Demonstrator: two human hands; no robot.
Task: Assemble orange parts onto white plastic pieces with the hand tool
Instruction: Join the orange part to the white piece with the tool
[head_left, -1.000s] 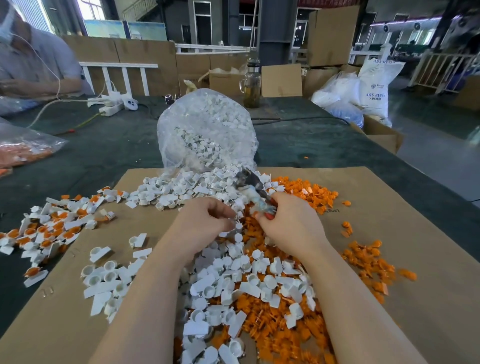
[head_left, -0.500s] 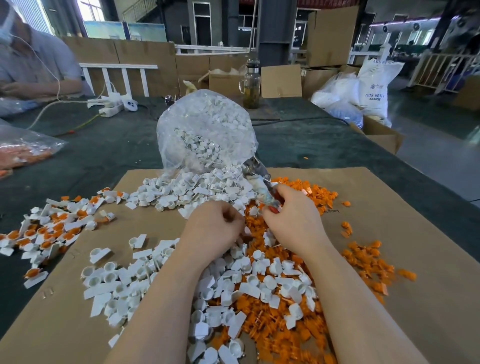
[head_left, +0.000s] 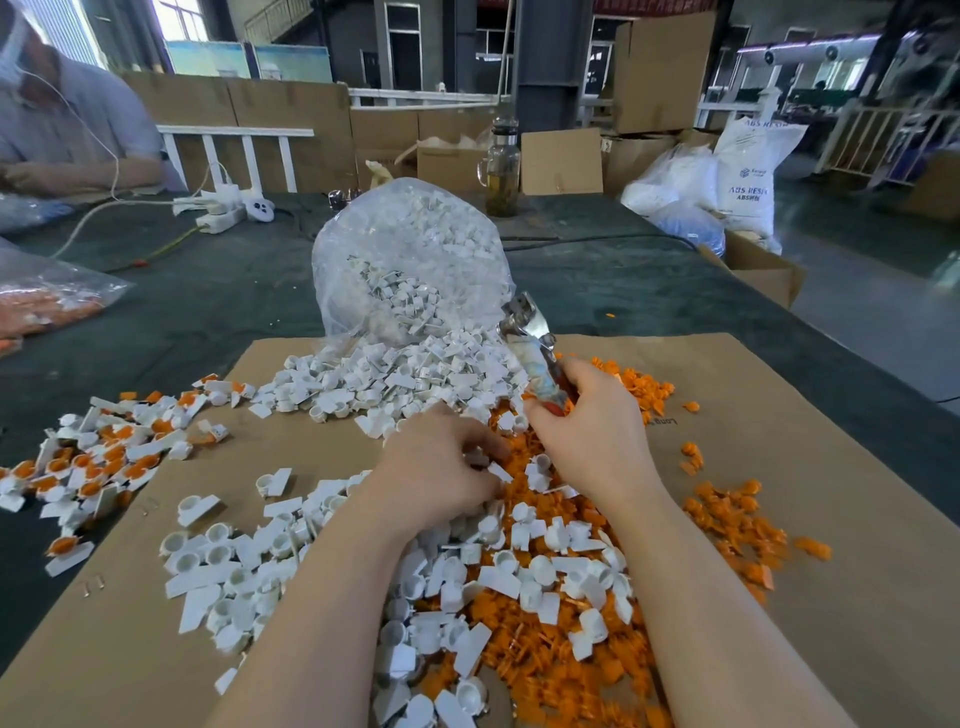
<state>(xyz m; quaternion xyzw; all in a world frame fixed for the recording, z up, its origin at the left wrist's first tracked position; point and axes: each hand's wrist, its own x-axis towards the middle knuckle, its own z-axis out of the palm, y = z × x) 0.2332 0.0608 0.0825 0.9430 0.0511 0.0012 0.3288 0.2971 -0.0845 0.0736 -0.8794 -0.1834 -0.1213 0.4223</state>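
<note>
A warehouse floor with stacked cartons and resin sacks lies behind a dark green table, and on it I am working over a sheet of brown cardboard. A clear bag has spilled white plastic pieces toward me; more of them lie mixed with the orange parts in the heap between my forearms. Off to my left sits a pile of finished pieces, white with orange seated in them.

My right hand is wrapped around the handle of the hand tool, whose metal head points up and away, clear of the heap. My left hand is down among the loose parts with its fingers curled in; it seems to be pinching a white piece, but the fingertips are too hidden for me to tell what, if anything, it has.

I judge this to be the picking step: selecting the next pair before pressing. The next move calls for one white piece and one orange part lifted free, the orange set squarely on the white cup, then the tool head brought down to it. The tangle of parts makes grabbing two at once likely.
</note>
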